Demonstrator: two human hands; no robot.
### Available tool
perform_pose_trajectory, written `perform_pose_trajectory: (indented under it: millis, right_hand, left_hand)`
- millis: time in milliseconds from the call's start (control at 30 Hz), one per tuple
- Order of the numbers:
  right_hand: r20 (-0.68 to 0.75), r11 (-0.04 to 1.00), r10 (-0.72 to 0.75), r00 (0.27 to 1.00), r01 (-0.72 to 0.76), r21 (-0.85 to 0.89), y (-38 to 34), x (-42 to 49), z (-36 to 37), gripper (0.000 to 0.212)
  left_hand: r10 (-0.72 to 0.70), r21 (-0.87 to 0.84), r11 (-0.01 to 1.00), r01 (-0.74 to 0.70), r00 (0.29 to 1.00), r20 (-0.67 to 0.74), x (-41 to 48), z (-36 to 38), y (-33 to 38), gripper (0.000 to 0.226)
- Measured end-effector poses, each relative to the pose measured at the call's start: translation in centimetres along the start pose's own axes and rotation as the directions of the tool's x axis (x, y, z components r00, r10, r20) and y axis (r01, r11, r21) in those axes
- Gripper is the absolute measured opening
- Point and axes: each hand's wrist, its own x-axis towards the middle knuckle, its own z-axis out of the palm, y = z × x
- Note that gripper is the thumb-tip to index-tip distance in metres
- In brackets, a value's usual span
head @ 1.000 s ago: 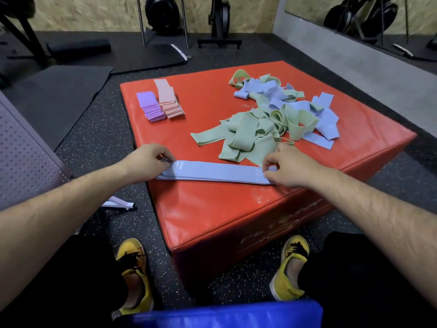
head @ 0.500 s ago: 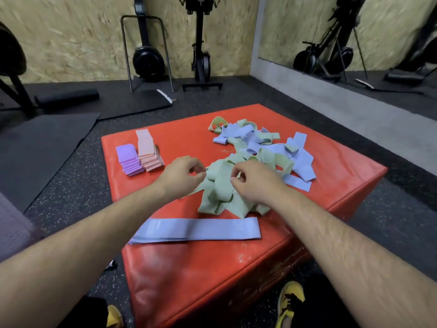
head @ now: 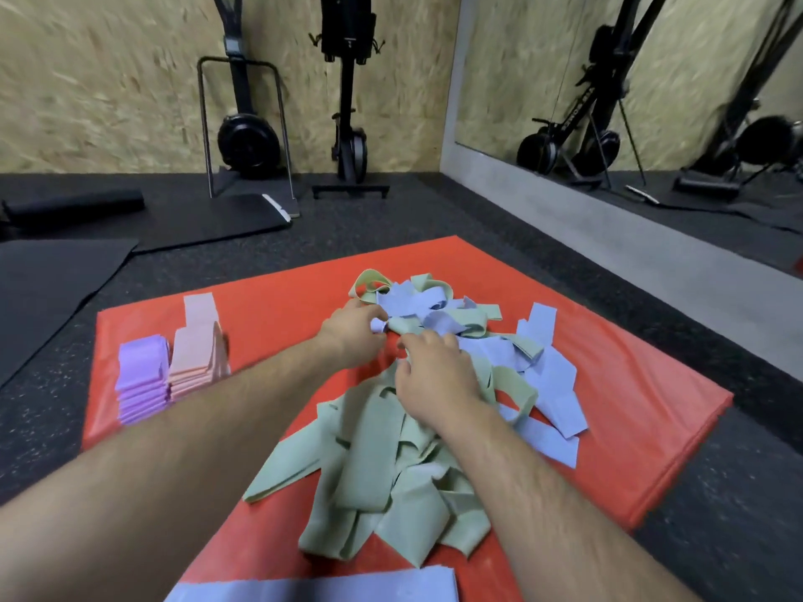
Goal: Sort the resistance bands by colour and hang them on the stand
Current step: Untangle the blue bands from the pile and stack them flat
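Observation:
A loose pile of green bands (head: 382, 462) and light-blue bands (head: 547, 375) lies tangled on the red padded box (head: 278, 306). My left hand (head: 352, 336) reaches into the far side of the pile and pinches the end of a light-blue band (head: 417, 304). My right hand (head: 434, 375) rests on the pile beside it, fingers curled into the bands; what it holds is not clear. One flattened light-blue band (head: 330, 584) lies at the near edge. Folded purple bands (head: 141, 384) and pink bands (head: 195, 349) are stacked at the left.
Black floor mats (head: 56, 280) lie on the rubber floor to the left. Black gym machines (head: 247, 136) stand against the chipboard wall behind. A wall mirror (head: 652, 80) runs along the right. No hanging stand can be made out.
Both hands left the flattened light-blue band at the near edge and reached forward into the far part of the pile. The view tilted up and moved closer.

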Motion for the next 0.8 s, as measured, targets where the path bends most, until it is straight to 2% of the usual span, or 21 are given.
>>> perform_pose_trajectory:
  millis: [100, 167, 267, 333, 400, 467, 667, 733, 800]
  right_hand:
    - [-0.008, 0.999, 0.018, 1.0, -0.018, -0.028, 0.3, 1.4, 1.4, 0.035]
    - [-0.017, 0.999, 0.042, 0.999, -0.042, -0.025, 0.5, 2.1, 1.8, 0.035]
    - [-0.014, 0.997, 0.069, 0.998, -0.069, -0.034, 0.7, 2.7, 2.4, 0.036]
    - [0.006, 0.996, 0.079, 0.997, -0.079, -0.045, 1.0, 2.9, 2.6, 0.038]
    - [0.025, 0.994, 0.095, 0.995, -0.094, -0.05, 1.0, 3.0, 2.7, 0.039]
    - [0.033, 0.993, 0.109, 0.994, -0.107, -0.053, 1.0, 2.9, 2.5, 0.037]
    - [0.021, 0.994, 0.098, 0.995, -0.097, -0.052, -0.2, 2.0, 0.9, 0.031]
    - [0.012, 0.995, 0.095, 0.995, -0.095, -0.034, -0.5, 1.5, 0.2, 0.031]
    - [0.006, 0.997, 0.082, 0.997, -0.082, 0.002, -0.9, 0.8, -0.6, 0.032]
  left_hand:
    - [-0.09, 0.028, 0.996, 0.089, 0.996, 0.027, 4.1, 1.0, -0.5, 0.043]
    - [-0.088, 0.005, 0.996, 0.087, 0.995, 0.051, 6.6, 1.8, -0.8, 0.05]
    - [-0.032, 0.032, 0.999, 0.028, 0.991, 0.132, 9.1, 3.3, -1.6, 0.037]
    - [-0.049, 0.081, 0.996, 0.042, 0.995, 0.086, 9.8, 3.9, -2.2, 0.028]
    - [-0.009, 0.039, 0.999, 0.009, 1.0, 0.005, 9.7, 4.2, -2.5, 0.017]
    - [0.035, 0.011, 0.999, -0.035, 0.999, -0.018, 9.0, 4.1, -2.5, 0.009]
    - [0.071, 0.058, 0.996, -0.068, 0.996, -0.047, 4.5, 1.2, -1.8, 0.032]
    - [0.132, 0.082, 0.989, -0.125, 0.988, -0.076, 2.6, -0.5, -1.7, 0.045]
    - [0.185, 0.068, 0.982, -0.178, 0.975, -0.124, 0.1, -2.4, -1.3, 0.038]
